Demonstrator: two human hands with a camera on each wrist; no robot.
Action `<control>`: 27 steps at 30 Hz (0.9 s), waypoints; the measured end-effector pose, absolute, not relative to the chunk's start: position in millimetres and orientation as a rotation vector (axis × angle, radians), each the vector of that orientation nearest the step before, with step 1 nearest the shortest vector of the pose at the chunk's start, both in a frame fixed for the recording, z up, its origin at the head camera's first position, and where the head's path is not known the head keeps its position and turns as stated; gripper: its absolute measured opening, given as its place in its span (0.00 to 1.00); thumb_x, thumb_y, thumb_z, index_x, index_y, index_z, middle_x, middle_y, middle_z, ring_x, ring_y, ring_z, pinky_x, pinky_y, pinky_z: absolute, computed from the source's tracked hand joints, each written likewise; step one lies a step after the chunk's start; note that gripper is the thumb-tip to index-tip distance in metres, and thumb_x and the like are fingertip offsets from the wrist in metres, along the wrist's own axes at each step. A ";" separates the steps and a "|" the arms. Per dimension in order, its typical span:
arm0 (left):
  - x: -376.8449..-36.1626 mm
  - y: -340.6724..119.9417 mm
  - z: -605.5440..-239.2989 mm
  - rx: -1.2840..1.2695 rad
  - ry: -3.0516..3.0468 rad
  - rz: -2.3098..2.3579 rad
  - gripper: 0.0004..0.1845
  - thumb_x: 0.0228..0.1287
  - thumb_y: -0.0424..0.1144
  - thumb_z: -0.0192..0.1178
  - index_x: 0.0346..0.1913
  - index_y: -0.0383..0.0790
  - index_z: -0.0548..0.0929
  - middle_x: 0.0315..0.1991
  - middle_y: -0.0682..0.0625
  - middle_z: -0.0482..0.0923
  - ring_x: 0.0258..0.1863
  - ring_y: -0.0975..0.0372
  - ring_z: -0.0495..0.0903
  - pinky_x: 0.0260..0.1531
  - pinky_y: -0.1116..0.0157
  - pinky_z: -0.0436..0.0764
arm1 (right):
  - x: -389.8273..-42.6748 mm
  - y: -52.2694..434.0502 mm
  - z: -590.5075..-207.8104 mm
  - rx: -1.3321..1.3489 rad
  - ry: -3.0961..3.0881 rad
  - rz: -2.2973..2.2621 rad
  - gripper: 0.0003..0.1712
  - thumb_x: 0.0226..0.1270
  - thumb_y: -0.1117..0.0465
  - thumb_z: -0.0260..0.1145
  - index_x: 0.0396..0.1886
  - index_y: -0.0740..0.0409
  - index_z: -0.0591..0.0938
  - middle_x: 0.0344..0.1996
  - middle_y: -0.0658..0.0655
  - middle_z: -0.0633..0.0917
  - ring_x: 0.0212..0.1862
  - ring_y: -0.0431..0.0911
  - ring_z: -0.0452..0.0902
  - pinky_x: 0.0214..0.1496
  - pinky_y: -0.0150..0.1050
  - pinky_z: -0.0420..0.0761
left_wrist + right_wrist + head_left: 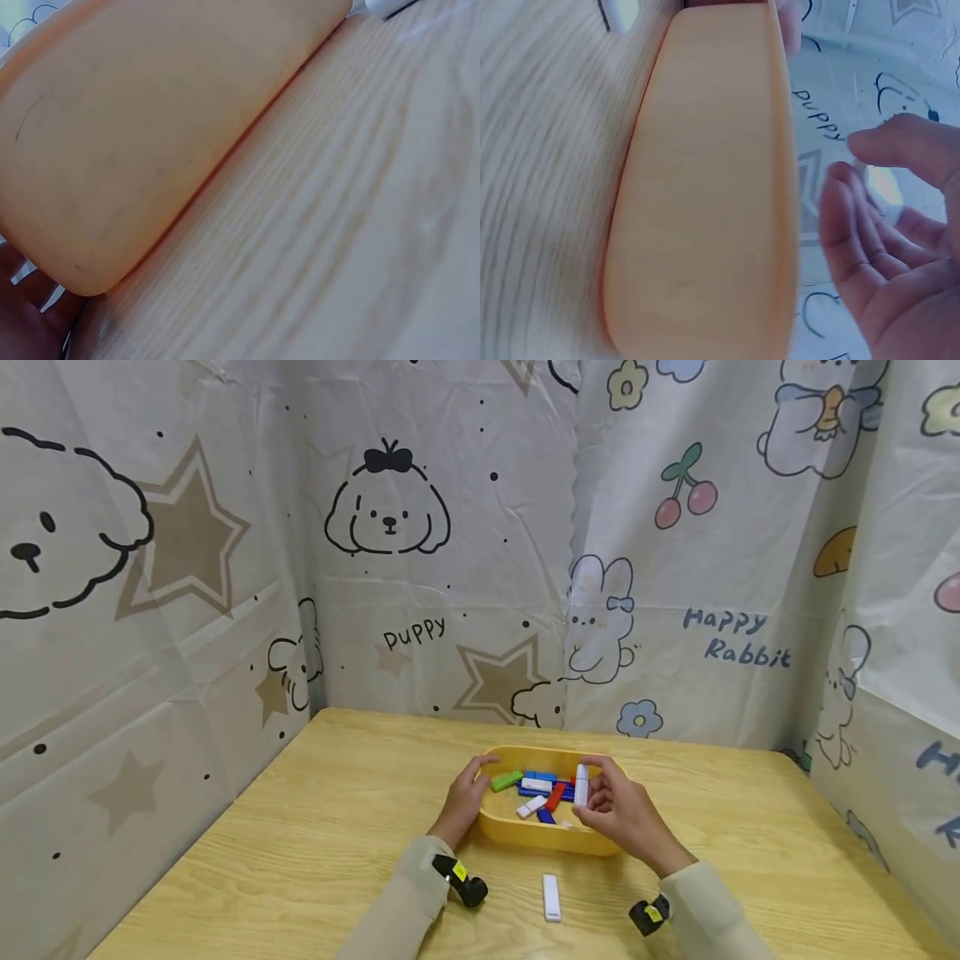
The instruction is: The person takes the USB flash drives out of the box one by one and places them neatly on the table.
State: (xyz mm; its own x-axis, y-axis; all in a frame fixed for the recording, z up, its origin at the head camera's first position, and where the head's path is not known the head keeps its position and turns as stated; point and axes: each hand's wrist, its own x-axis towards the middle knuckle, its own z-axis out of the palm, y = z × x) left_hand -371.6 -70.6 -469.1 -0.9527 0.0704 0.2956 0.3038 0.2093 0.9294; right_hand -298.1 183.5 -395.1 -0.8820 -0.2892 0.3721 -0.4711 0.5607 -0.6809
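White stick (581,785): stood upright over the right end of the bin (551,837), in the right hand (626,810).
Right fingers: pinched that stick by its two ends, one finger on top and the thumb at the foot.
Left hand (463,797): lay at the bin's left end, fingers spread; whether they gripped the rim or only rested there, I could not tell.
Bin: sat about midway between the side edges of the worktop (337,827), with a green stick (507,781), a red stick (556,797) and several blue and white ones inside.
Loose stick (551,897): lay on the worktop before the bin's near edge, apart from it.
Slip risk: with only its ends held, the white stick could have twisted out if thumb and finger pressed off line.
Rim risk: a low sideways move could have knocked it on the bin's right edge.
Slide risk: a bump could have shoved the bin if the left hand merely rested there.
Head view: alone showed what lay inside the bin.
Left wrist view: showed gaps between the left fingers beyond the bin's corner, hidden from above.
Right wrist view: showed the right hand clear of the rim, which the head view left doubtful.
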 end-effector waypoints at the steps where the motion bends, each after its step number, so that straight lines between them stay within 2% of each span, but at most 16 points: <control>1: -371.9 -70.9 -468.9 -0.356 -2.290 -1.828 0.19 0.66 0.32 0.45 0.58 0.42 0.77 0.66 0.44 0.69 0.69 0.51 0.61 0.66 0.48 0.58 | -295.3 183.9 -393.9 0.651 -2.591 1.220 0.38 0.52 0.69 0.73 0.62 0.54 0.68 0.34 0.54 0.78 0.30 0.43 0.77 0.36 0.32 0.80; 7: -374.3 -71.7 -468.3 -0.350 -2.293 -1.834 0.20 0.67 0.32 0.45 0.58 0.43 0.77 0.66 0.44 0.69 0.69 0.51 0.61 0.66 0.48 0.57 | -281.9 186.8 -383.4 0.707 -2.667 1.142 0.39 0.53 0.69 0.73 0.63 0.53 0.66 0.34 0.52 0.77 0.30 0.40 0.78 0.37 0.31 0.80; 15: -373.3 -69.9 -468.3 -0.346 -2.317 -1.873 0.20 0.68 0.34 0.44 0.60 0.43 0.76 0.68 0.44 0.66 0.70 0.51 0.59 0.66 0.48 0.58 | -264.0 191.2 -366.6 0.861 -2.865 1.027 0.32 0.53 0.65 0.73 0.56 0.53 0.69 0.30 0.49 0.78 0.29 0.41 0.75 0.34 0.32 0.79; 20: -374.0 -69.8 -467.3 -0.355 -2.300 -1.860 0.20 0.67 0.33 0.45 0.59 0.43 0.76 0.67 0.45 0.67 0.69 0.52 0.60 0.66 0.49 0.59 | -254.9 189.3 -361.2 1.013 -3.071 0.947 0.29 0.52 0.59 0.75 0.51 0.53 0.71 0.27 0.49 0.78 0.27 0.41 0.72 0.31 0.33 0.75; 27: -374.3 -70.0 -468.8 -0.366 -2.295 -1.880 0.20 0.68 0.32 0.45 0.61 0.42 0.75 0.68 0.44 0.67 0.70 0.52 0.59 0.67 0.49 0.57 | -249.5 182.1 -370.2 0.978 -3.234 0.871 0.26 0.50 0.55 0.76 0.46 0.51 0.73 0.21 0.47 0.75 0.24 0.39 0.68 0.27 0.32 0.67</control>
